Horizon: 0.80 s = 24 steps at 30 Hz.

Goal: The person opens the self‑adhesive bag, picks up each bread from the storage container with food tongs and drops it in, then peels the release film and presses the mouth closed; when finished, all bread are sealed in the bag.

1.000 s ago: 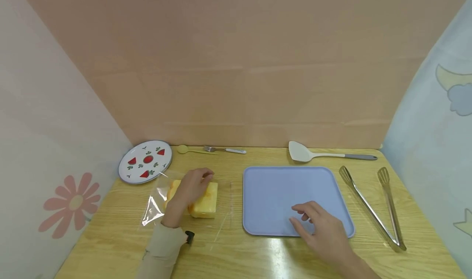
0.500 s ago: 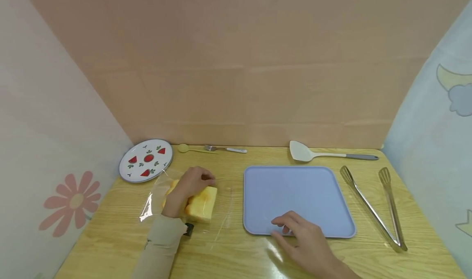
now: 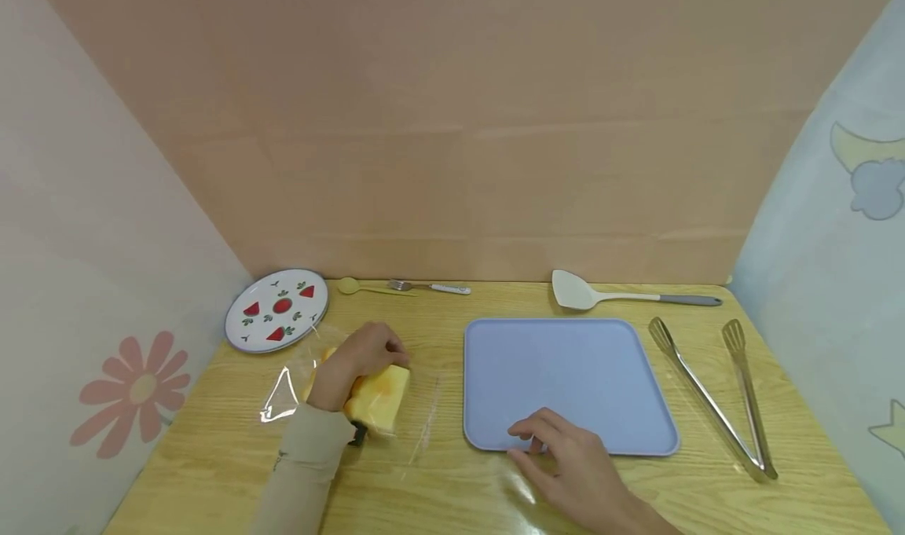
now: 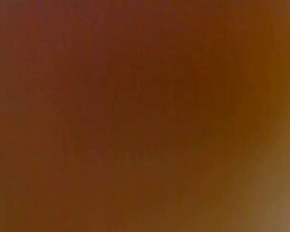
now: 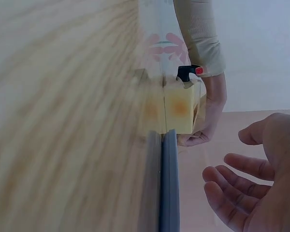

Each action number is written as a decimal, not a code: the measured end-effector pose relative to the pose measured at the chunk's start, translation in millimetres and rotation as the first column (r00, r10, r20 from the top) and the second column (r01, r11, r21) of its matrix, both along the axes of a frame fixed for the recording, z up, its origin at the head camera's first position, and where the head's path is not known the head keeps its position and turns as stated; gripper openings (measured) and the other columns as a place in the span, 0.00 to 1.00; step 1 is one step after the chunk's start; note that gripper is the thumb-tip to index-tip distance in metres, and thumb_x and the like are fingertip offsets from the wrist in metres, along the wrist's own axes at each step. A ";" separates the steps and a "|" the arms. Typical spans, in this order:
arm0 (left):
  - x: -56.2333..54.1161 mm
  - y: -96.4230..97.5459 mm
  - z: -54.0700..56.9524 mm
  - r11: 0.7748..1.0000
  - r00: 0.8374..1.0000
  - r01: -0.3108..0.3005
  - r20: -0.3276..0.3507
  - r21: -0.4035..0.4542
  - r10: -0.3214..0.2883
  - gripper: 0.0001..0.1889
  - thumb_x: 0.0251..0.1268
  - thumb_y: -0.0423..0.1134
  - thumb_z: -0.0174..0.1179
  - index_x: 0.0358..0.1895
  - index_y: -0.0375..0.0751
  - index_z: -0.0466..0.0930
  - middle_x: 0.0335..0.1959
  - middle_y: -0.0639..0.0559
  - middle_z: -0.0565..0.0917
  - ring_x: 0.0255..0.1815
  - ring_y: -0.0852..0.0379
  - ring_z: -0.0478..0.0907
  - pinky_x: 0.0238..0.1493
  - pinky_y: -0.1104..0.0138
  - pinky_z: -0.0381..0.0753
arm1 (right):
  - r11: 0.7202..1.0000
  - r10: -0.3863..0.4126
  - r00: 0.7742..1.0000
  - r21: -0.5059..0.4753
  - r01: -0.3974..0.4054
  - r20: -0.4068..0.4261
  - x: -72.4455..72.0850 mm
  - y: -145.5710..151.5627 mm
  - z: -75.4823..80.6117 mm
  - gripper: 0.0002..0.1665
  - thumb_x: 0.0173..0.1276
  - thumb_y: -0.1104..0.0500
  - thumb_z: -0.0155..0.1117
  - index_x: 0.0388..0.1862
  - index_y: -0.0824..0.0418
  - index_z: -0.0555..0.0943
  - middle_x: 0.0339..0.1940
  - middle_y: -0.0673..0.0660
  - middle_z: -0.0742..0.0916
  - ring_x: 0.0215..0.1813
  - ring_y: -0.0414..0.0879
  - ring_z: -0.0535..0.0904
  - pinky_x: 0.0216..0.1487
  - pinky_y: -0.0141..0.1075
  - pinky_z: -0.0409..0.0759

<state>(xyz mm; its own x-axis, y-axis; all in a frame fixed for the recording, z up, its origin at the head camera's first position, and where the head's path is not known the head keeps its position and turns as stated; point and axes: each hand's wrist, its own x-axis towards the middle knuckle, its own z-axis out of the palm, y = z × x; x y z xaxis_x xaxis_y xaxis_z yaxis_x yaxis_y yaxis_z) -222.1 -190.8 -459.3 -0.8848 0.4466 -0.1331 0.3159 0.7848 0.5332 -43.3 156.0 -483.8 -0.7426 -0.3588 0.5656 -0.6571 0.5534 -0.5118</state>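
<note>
A yellow loaf of bread (image 3: 380, 397) with a browned crust lies in a clear plastic bag (image 3: 281, 397) on the left of the table. My left hand (image 3: 364, 352) reaches over the top of it, fingers curled down its far side and gripping it. In the right wrist view the bread (image 5: 180, 108) is seen end-on with the left hand (image 5: 212, 121) round it. The left wrist view is only a dark brown-orange blur. Above the near left corner of the blue tray (image 3: 558, 378), my right hand (image 3: 569, 460) hovers with loosely bent fingers, holding nothing.
A plate with watermelon pictures (image 3: 281, 307) stands at the back left. Beside it lie a yellow spoon (image 3: 349, 286) and a fork (image 3: 431, 287). A white spatula (image 3: 576, 291) lies behind the tray, and metal tongs (image 3: 707, 401) spread out on the right.
The bread has turned slightly and shifted toward the near left with my left hand. My right hand has moved left and nearer, from over the tray to its near left corner.
</note>
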 end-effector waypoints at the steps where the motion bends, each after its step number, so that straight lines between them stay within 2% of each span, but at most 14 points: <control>1: -1.6 0.0 0.5 1.000 1.000 0.009 0.009 -0.003 -0.009 0.06 0.74 0.38 0.75 0.35 0.49 0.97 0.44 0.55 0.95 0.44 0.58 0.87 0.53 0.56 0.87 | 1.000 0.002 1.000 0.000 -0.002 0.003 -0.1 -0.2 0.0 0.18 0.64 0.65 0.85 0.50 0.53 0.89 0.44 0.42 0.89 0.36 0.31 0.82 0.35 0.24 0.82; 5: -3.7 -0.6 2.2 1.000 0.999 0.019 0.027 -0.009 -0.018 0.06 0.74 0.39 0.75 0.35 0.49 0.96 0.41 0.57 0.94 0.42 0.59 0.85 0.53 0.56 0.86 | 1.000 0.008 1.000 -0.003 -0.008 0.006 -0.4 -1.2 0.5 0.17 0.65 0.65 0.85 0.50 0.53 0.89 0.43 0.43 0.89 0.36 0.31 0.82 0.35 0.24 0.82; 12: 1.5 1.1 7.3 0.998 0.999 -0.035 0.000 -0.058 0.035 0.09 0.74 0.35 0.74 0.31 0.48 0.95 0.37 0.56 0.93 0.37 0.58 0.80 0.48 0.57 0.83 | 1.000 0.011 1.000 -0.004 -0.011 0.001 -1.4 -1.5 -0.1 0.17 0.65 0.65 0.85 0.49 0.53 0.89 0.43 0.43 0.89 0.35 0.30 0.82 0.34 0.24 0.82; 15: 3.2 0.7 7.4 0.998 0.999 -0.040 0.005 -0.038 0.040 0.10 0.76 0.33 0.71 0.32 0.45 0.92 0.34 0.55 0.90 0.35 0.57 0.78 0.46 0.58 0.81 | 1.000 0.015 1.000 -0.007 -0.015 0.003 -1.6 -1.8 -0.9 0.17 0.65 0.65 0.84 0.49 0.53 0.89 0.43 0.43 0.89 0.35 0.30 0.82 0.34 0.23 0.81; 18: 4.7 -1.8 2.4 0.999 0.999 -0.039 0.003 0.013 0.039 0.11 0.81 0.31 0.64 0.34 0.42 0.87 0.32 0.53 0.85 0.34 0.55 0.76 0.44 0.58 0.79 | 1.000 0.020 1.000 -0.011 -0.020 0.012 -1.6 -2.4 -1.6 0.17 0.64 0.66 0.84 0.49 0.53 0.89 0.43 0.43 0.89 0.36 0.29 0.82 0.34 0.23 0.81; 21: 7.7 -5.6 -4.6 0.997 0.998 -0.035 -0.043 0.067 0.038 0.12 0.86 0.31 0.55 0.37 0.42 0.81 0.32 0.55 0.84 0.35 0.56 0.78 0.45 0.57 0.80 | 1.000 0.022 0.999 -0.013 -0.022 0.023 -1.5 -2.9 -1.8 0.18 0.64 0.66 0.84 0.49 0.52 0.89 0.43 0.42 0.89 0.36 0.27 0.81 0.34 0.23 0.81; 24: 11.9 -8.8 -9.5 0.994 0.991 -0.022 -0.130 0.105 0.036 0.12 0.90 0.33 0.48 0.41 0.43 0.75 0.33 0.56 0.88 0.36 0.54 0.84 0.44 0.51 0.83 | 1.000 0.022 0.999 -0.014 -0.021 0.032 -1.4 -3.2 -1.8 0.18 0.64 0.67 0.84 0.48 0.52 0.89 0.43 0.42 0.89 0.36 0.26 0.80 0.33 0.23 0.81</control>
<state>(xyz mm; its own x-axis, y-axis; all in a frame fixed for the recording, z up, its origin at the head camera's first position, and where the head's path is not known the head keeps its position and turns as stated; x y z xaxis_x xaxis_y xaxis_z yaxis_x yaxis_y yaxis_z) -210.2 -199.5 -468.8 -0.9043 0.4259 0.0301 0.3664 0.7378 0.5669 -44.7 152.8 -485.5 -0.7528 -0.3676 0.5461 -0.6518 0.5322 -0.5403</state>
